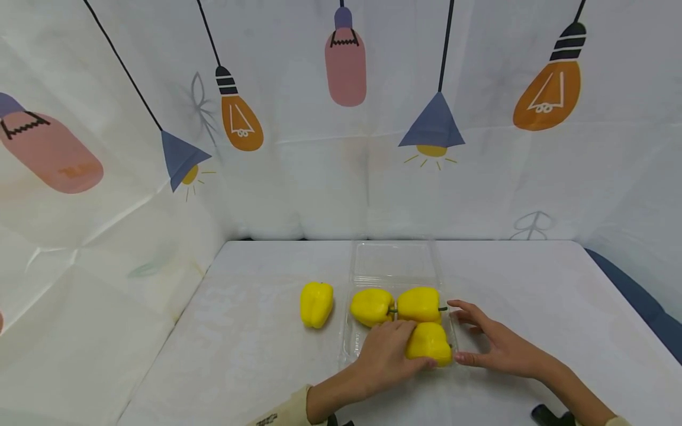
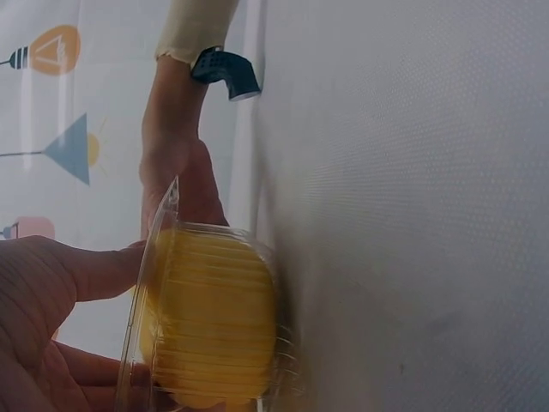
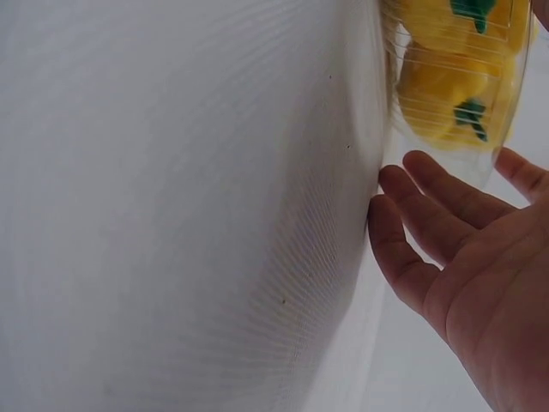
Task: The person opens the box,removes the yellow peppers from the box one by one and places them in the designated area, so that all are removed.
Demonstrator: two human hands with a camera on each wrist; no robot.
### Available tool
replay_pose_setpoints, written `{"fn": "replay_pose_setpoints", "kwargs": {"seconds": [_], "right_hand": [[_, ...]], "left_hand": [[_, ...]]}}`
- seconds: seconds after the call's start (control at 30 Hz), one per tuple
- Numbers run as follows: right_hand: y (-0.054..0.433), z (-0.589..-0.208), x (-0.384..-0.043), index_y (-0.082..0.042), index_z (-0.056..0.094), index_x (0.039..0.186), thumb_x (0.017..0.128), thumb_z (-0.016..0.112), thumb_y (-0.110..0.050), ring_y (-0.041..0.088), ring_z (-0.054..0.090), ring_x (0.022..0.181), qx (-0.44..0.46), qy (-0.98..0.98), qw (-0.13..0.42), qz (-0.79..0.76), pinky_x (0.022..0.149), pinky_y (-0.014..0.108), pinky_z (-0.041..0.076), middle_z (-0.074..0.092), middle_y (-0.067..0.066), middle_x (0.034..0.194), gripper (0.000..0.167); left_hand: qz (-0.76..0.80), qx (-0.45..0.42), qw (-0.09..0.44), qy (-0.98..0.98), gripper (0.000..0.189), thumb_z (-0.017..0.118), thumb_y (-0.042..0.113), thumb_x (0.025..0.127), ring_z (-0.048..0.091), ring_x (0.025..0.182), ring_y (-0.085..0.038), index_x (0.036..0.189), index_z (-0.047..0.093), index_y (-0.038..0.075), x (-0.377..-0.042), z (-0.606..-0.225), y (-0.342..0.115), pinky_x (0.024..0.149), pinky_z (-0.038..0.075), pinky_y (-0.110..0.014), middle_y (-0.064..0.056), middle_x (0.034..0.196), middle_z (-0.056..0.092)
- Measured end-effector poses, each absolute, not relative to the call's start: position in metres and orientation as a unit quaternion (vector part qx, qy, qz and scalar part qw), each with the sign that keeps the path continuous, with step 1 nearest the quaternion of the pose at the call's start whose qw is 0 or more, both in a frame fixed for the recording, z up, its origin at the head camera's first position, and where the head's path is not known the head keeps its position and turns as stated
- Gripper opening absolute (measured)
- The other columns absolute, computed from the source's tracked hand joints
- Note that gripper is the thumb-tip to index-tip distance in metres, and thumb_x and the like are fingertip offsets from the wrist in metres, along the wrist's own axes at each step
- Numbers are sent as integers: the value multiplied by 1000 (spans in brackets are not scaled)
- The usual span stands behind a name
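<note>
In the head view, a clear plastic clamshell container (image 1: 348, 340) stands with its lid (image 1: 394, 258) folded back. Two yellow bell peppers, one at left (image 1: 371, 306) and one at right (image 1: 419, 304), lie in its far half. My left hand (image 1: 389, 349) grips a third yellow bell pepper (image 1: 429, 344) at the container's near right, thumb on the near side. The left wrist view shows this pepper (image 2: 214, 318) through the clear wall. Beside the container's right edge, my right hand (image 1: 492, 346) holds nothing, its fingers spread and slightly bent; whether it touches the rim, I cannot tell.
Another yellow bell pepper (image 1: 317, 305) lies on the white table (image 1: 256, 331) left of the container. Behind the table hangs a white cloth (image 1: 298, 183) printed with lamps. A dark wrist mount (image 1: 549, 416) shows at the right forearm.
</note>
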State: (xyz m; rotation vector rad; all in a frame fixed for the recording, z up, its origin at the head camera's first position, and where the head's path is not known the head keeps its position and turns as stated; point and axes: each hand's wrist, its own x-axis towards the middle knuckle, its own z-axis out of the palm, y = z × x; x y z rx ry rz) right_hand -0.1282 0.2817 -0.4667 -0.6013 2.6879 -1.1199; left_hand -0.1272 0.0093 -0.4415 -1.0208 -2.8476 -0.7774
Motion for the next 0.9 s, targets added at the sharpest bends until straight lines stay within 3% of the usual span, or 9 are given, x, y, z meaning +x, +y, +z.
{"fn": "replay_pose_setpoints", "kwargs": {"seconds": [0.57,0.9], "right_hand": [[284,-466,-130,-21,23,153,84,77,-44,38,55,119,-209,902,81,-369,89,57,48,51,17,139,91],[284,-466,-128,-22,24,153,83,78,-43,40,52,121,-199,901,91,-374,90,60,47,50,17,140,91]], "left_hand": [[-324,-327,-15,-888,52,73,49,86,52,84,3,122,63,13,-134,-443,5,78,44,-16,11,106,66],[-392,-274,-78,-875,55,76,50,83,54,88,3,122,66,13,-134,-440,2,83,46,-20,14,111,65]]}}
